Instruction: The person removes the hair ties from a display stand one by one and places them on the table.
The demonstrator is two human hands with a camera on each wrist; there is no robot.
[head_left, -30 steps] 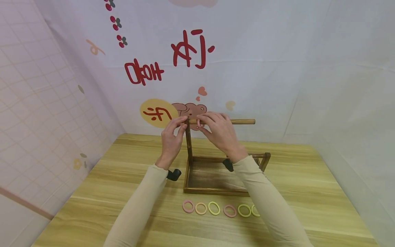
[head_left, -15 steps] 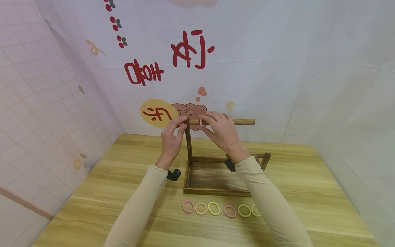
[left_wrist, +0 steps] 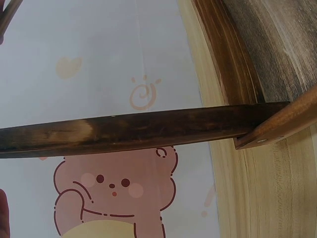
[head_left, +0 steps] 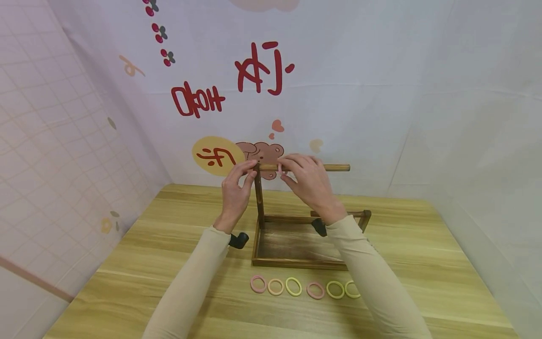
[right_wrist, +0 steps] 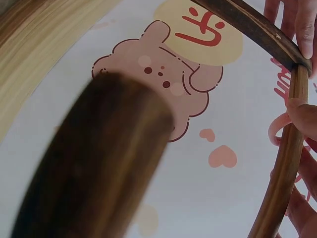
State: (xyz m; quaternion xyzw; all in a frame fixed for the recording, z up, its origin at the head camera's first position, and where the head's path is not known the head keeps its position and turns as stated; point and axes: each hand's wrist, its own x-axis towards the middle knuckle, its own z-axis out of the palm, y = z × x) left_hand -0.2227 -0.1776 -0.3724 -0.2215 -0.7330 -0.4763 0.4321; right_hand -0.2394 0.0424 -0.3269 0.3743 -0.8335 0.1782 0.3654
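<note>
A pink ring [head_left: 280, 168] hangs around the upper horizontal rod [head_left: 337, 167] of a dark wooden stand [head_left: 259, 197]. My right hand [head_left: 308, 181] pinches this ring [right_wrist: 278, 128] between thumb and fingers; the rod [right_wrist: 283, 178] passes through it in the right wrist view. My left hand [head_left: 237, 186] holds the stand's corner, where the upright post [left_wrist: 148, 130] meets the rod, with thumb and fingertips. At the lower right of the stand is a shorter bar [head_left: 345, 214], partly hidden behind my right wrist.
Several rings lie in a row before the stand's tray [head_left: 296, 262]: a pink ring [head_left: 258, 284], an orange ring [head_left: 275, 286], a yellow ring [head_left: 293, 286] and others, the rightmost beside my right sleeve [head_left: 377, 273]. A printed cloth [head_left: 360, 117] hangs behind the wooden table [head_left: 169, 254].
My right hand has slid a little to the right along the upper rod, with the pink ring in its pinch. My left hand has stayed at the corner of the stand.
</note>
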